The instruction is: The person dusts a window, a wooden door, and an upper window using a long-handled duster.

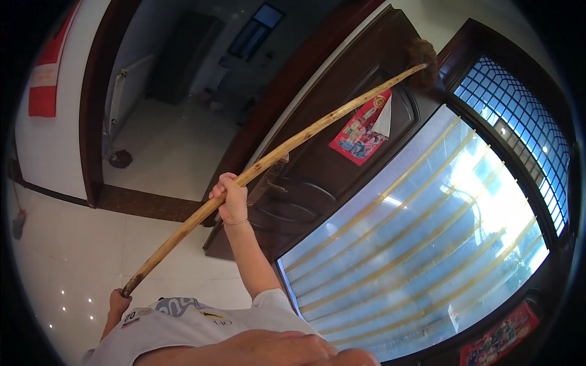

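Observation:
A long, slightly bent wooden pole [299, 137] runs slantwise across the view. My left hand [119, 302] is wrapped round its dark lower end. Farther up the shaft, my right hand [229, 198] is closed round the pole, a thin bracelet on its wrist. At the far end is a shaggy brown head [423, 66], like a mop or duster; it is at the upper part of a dark brown door [305, 192], but I cannot tell if it touches. Below the pole's far end, a red printed poster [365, 131] on the door has one corner peeling.
A glass panel [421, 238] covered in striped, translucent sheeting stands to the right, with a latticed window [516, 116] above. An open doorway [177, 122] leads to a dim room where a dark mop head [121, 158] rests on the floor. Another red poster [500, 335] is at lower right.

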Demonstrator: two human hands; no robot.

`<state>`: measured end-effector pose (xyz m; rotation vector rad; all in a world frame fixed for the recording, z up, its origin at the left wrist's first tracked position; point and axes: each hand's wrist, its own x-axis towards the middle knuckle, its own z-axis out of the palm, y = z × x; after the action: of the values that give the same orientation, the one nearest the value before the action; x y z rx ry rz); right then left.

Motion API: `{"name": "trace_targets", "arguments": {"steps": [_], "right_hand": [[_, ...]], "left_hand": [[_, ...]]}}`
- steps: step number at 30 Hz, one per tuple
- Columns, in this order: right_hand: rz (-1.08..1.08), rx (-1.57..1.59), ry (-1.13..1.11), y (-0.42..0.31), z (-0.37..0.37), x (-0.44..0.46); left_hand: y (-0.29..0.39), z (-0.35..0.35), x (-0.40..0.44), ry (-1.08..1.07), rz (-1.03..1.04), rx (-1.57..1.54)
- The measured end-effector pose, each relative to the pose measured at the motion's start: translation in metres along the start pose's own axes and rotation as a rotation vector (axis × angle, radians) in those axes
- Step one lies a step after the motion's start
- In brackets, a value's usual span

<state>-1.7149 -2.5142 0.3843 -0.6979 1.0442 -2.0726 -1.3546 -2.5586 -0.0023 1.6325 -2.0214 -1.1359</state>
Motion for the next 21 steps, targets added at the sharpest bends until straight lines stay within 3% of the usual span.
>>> {"name": "trace_targets", "arguments": {"steps": [9,21], "right_hand": [[-0.052,0.047,0.009,-0.067,-0.066,0.050],[-0.120,0.013,0.022,-0.154,-0.107,0.093]], "left_hand": [[0.105,0.029,0.023,0.063,0.059,-0.019],[0.199,0.031,0.033,0.213,0.297,0.057]]}}
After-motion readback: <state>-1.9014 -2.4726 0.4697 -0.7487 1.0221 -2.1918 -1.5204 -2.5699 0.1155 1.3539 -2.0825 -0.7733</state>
